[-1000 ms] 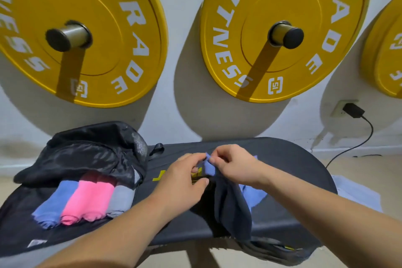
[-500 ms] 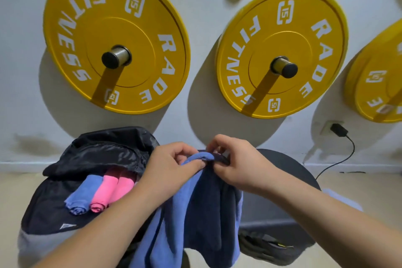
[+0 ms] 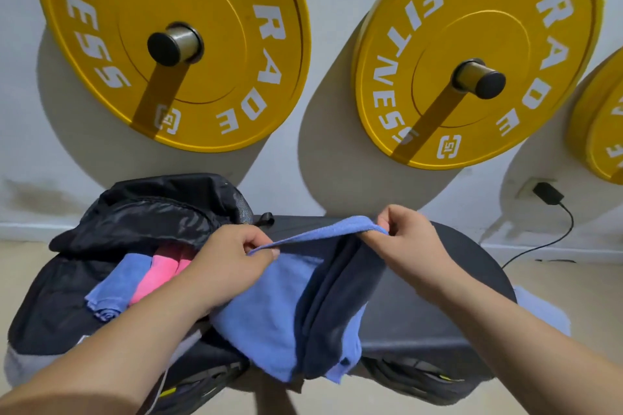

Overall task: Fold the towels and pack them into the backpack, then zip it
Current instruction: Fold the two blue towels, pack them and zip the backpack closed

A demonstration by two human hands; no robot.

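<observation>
Pinching blue towel (image 3: 286,310) between fingers (image 3: 261,243)

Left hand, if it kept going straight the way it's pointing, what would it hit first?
Likely the right hand: the left hand points along the taut edge of the blue towel both pinch. Depth is unclear.

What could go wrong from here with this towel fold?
1. The left hand and right hand only pinch the blue towel at its top edge; a dark cloth hanging with it may get folded in or slip off.
2. Its lower end hangs past the bench edge and might drop to the floor.
3. Rolled towels stick out of the open backpack, likely fouling the zip.
</observation>
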